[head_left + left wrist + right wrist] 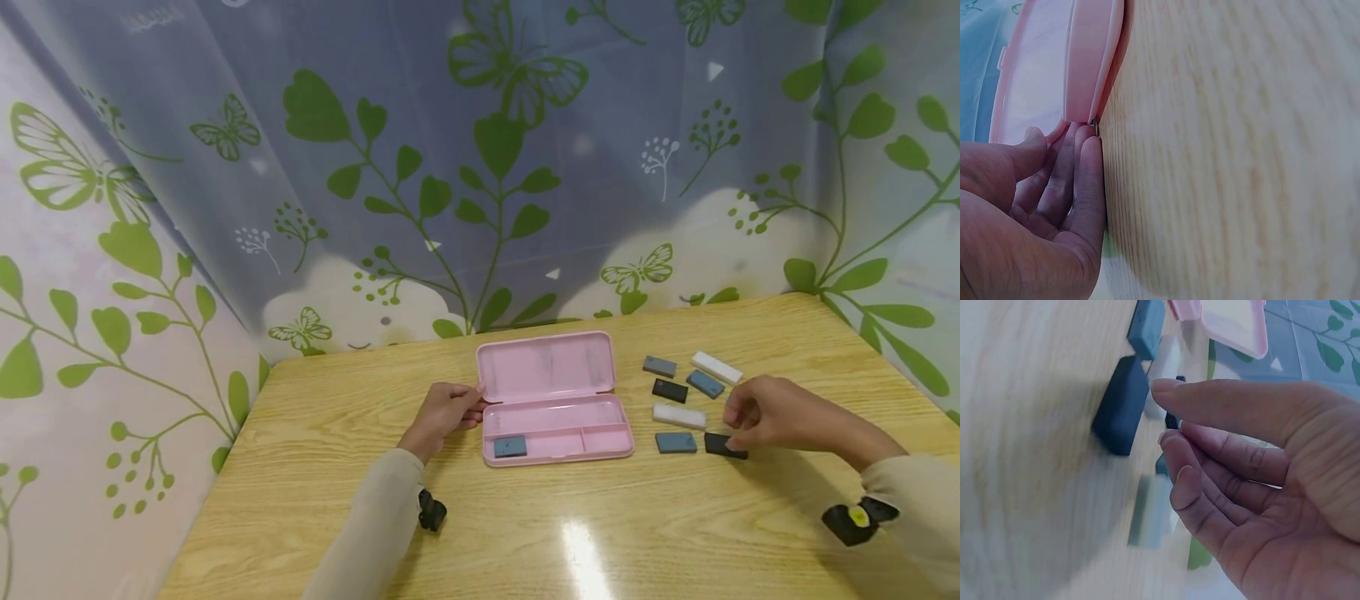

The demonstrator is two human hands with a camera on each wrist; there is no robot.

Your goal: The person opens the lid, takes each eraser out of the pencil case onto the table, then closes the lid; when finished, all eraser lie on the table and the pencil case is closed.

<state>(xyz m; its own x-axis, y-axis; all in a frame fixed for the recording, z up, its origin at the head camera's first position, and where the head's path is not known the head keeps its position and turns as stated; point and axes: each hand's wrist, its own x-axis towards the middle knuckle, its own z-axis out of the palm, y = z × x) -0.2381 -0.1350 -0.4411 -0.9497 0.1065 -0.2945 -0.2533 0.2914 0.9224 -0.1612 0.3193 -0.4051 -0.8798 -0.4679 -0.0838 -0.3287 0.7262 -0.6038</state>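
A pink pencil case (546, 367) lies with its lid raised, and a blue rectangular block (510, 447) sits in its front left compartment. At the case's left end, near the hinge, my left hand (447, 414) touches the edge with fairly straight fingers; the left wrist view shows the thumb by the lid corner. My right hand (765, 412) hovers over a black block (717, 446), thumb and fingers bent and apart. Nothing is between them in the right wrist view, where the black block (1121, 406) lies just beyond the thumb tip.
Right of the case lie several eraser-like blocks: a grey one (659, 365), two white ones (717, 367), two blue ones (676, 442) and another black one (670, 389). A patterned curtain (525, 208) hangs along the back of the wooden table (480, 533).
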